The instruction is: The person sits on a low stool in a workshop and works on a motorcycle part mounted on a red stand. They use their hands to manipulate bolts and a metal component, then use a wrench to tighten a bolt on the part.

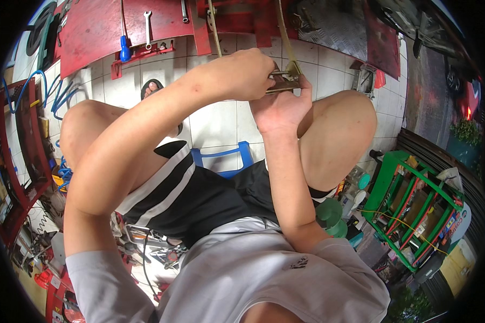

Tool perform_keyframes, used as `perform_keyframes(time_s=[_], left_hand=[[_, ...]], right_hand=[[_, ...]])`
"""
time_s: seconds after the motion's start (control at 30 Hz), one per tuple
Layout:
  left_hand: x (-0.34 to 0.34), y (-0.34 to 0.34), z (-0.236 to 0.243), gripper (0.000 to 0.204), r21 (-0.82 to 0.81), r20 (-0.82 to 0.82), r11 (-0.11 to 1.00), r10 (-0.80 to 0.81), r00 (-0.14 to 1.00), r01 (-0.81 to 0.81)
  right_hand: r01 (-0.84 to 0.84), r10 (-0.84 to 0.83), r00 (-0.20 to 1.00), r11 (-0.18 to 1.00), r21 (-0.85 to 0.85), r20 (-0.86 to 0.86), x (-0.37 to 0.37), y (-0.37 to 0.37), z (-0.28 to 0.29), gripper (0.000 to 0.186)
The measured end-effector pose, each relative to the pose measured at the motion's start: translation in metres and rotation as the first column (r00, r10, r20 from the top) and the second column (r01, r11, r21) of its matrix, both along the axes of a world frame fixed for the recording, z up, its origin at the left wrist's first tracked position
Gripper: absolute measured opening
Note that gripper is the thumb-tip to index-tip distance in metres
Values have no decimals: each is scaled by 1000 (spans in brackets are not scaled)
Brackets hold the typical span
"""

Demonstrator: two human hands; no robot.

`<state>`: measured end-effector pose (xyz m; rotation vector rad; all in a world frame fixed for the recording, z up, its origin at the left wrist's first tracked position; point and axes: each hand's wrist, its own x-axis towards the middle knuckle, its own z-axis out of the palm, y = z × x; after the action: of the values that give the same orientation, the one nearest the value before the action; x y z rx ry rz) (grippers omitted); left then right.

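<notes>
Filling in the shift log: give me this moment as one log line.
left hand: closed on small metal part | right hand: grips it from below | posture: seated on blue stool | ahead: red lift ramp, wrench

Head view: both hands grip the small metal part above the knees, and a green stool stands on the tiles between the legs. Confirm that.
Wrong colour: the stool is blue, as the head view shows. Both the left hand and right hand do grip the metal part.

You've got a red metal panel (91,32) up top w/ a wrench (147,28) and a blue-handled tool (125,51) on it. A blue stool (222,158) sits under you on the white tile floor (218,121); green rack (409,210) to your right, blue hoses (59,97) on your left.
</notes>
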<state>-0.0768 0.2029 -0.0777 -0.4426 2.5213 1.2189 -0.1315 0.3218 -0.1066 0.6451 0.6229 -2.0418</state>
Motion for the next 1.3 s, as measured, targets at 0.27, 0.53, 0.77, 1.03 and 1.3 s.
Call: perform_keyframes(time_s=[0.27, 0.53, 0.77, 1.03, 1.3], left_hand=[[-6, -13, -17, 29, -17, -230, 999, 28, 973, -33], [-29, -18, 9, 32, 700, 75, 688, 198, 977, -193], [-55, -26, -10, 30, 210, -184, 947, 283, 942, -243], [-139, -41, -50, 31, -216, -357, 903, 282, 890, -372], [-143, -66, -18, 34, -216, -359, 959, 98, 928, -184]], right_hand=[[-1, 1, 1000, 1000, -15, -12, 4, -2, 7, 47], [-9, -6, 998, 977, -211, -70, -2, 5, -7, 44], [35, -32, 997, 999, -37, 71, 5, 2, -5, 40], [69, -70, 994, 998, 14, 90, 7, 0, -12, 37], [106, -107, 989, 994, 20, 99, 2, -1, -7, 34]])
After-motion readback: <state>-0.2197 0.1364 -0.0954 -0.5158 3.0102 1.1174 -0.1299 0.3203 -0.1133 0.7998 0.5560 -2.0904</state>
